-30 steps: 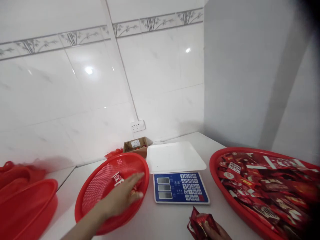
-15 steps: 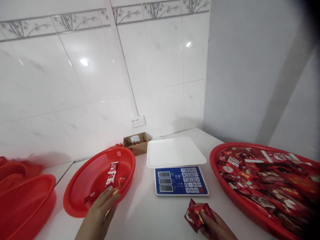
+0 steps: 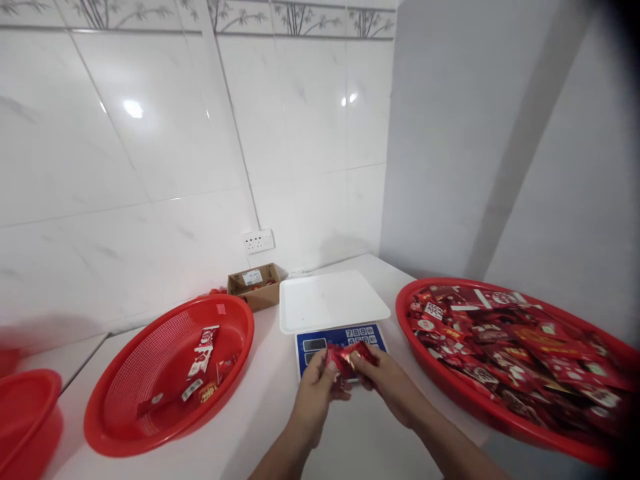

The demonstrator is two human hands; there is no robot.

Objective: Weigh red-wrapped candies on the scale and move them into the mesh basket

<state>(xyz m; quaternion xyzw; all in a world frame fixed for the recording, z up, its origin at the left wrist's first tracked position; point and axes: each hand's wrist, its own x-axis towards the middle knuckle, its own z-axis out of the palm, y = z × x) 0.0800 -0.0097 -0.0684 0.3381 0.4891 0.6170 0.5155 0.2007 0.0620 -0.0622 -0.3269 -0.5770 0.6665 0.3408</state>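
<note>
Red shiny snack packets (image 3: 344,360) are between my two hands, in front of the scale's keypad. My left hand (image 3: 318,390) is closed on their left side, and my right hand (image 3: 383,377) pinches their right side; how many packets there are I cannot tell. Behind my hands stands a blue digital scale (image 3: 310,343) with a bare white weighing tray (image 3: 333,300). To the left, a red perforated basket (image 3: 150,360) holds a few wrapped snacks (image 3: 203,353). On the right, a large red basin (image 3: 465,400) is heaped with red snack packets (image 3: 505,347).
A small cardboard box (image 3: 255,287) stands against the tiled wall behind the left basket. Another red basin (image 3: 30,420) is at the far left edge. A wall socket (image 3: 259,241) sits above the box. The grey wall (image 3: 450,167) rises behind the right basin.
My left hand has left the red basket and moved right to grip the packets. My right hand has raised the packets to the scale's front. The view has turned slightly right.
</note>
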